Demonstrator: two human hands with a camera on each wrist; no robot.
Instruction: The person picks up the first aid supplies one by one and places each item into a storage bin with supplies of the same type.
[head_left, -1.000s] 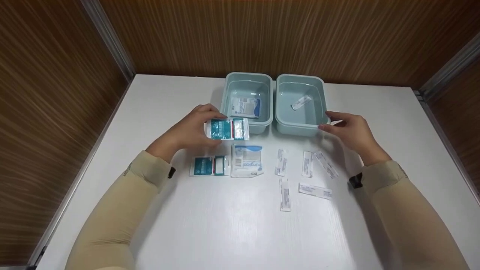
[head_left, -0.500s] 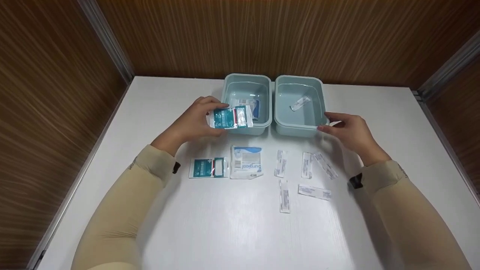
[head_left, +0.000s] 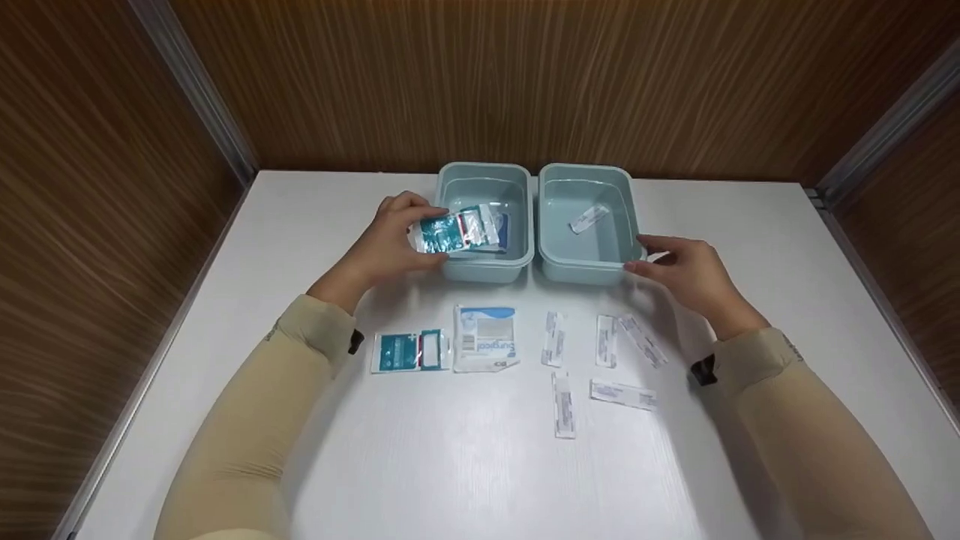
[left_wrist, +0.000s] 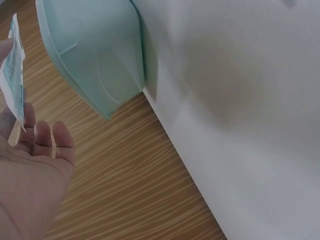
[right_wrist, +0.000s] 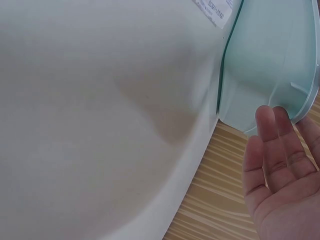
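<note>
Our left hand (head_left: 386, 241) pinches a green packet (head_left: 448, 231) by its left end, tilted over the near-left corner of the left tub (head_left: 487, 274), centre of the frame. We judge the end grip leaves the rest free to drop. A white packet (head_left: 502, 232) lies under it in that tub, mostly hidden.

Our right hand (head_left: 686, 271) has thumb and finger about the near-right corner of the right tub (head_left: 585, 271), likely steadying it. One strip (head_left: 589, 218) lies inside.

On the bench (head_left: 480, 472), below the tubs: a second green packet (head_left: 409, 352) and a second white packet (head_left: 486, 339) lower centre, five loose strips (head_left: 564, 405) to their right. Looks like packets sit under one tub, strips under the other for a short reach.

Left wrist view gives us the held packet nearly edge-on, apart from the tub wall; the head view gives its printed face and both tub insides. Right wrist view shows the palm side of loosely bent fingers; no thumb there, so its contact we read from the head view.
</note>
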